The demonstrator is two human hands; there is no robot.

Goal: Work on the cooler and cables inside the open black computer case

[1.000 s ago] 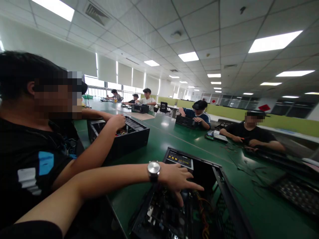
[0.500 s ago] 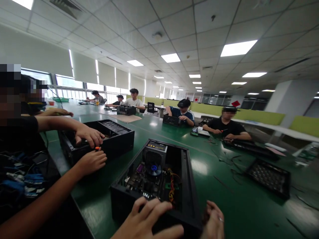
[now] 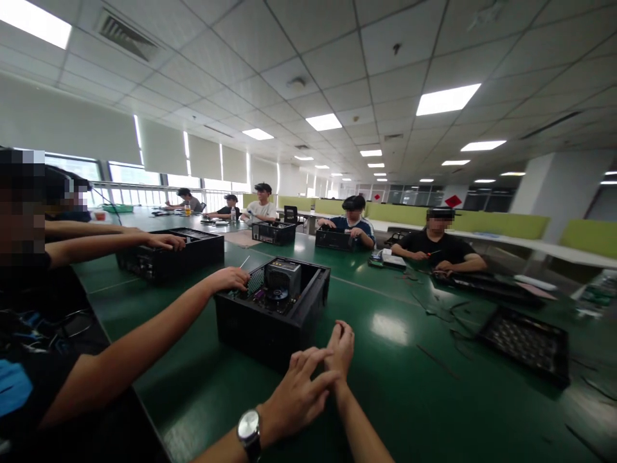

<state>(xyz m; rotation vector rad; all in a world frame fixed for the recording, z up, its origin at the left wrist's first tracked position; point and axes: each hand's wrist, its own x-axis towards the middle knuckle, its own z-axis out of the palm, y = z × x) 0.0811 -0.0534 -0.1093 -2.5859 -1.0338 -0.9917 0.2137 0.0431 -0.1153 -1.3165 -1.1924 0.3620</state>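
Note:
A black computer case (image 3: 270, 331) stands on the green table, its open top showing a power supply (image 3: 284, 275) and a round fan with a blue centre. My left hand (image 3: 301, 389), with a watch on the wrist, hovers in front of the case with fingers spread and nothing in it. Beside it, my right hand (image 3: 340, 347) is raised near the case's right front corner, its fingers drawn together; whatever they may hold is too small to make out. A co-worker's hand (image 3: 229, 281) with a thin tool rests on the case's left edge.
Another open case (image 3: 178, 257) stands at the left under a co-worker's hand. A black perforated panel (image 3: 525, 344) and loose dark strips lie on the right of the green table (image 3: 385, 399). Several people with cases sit farther back.
The near case has moved away from me and turned. My hands have come into fuller view, closer together. The co-worker's hand has gone from the left case to the near one.

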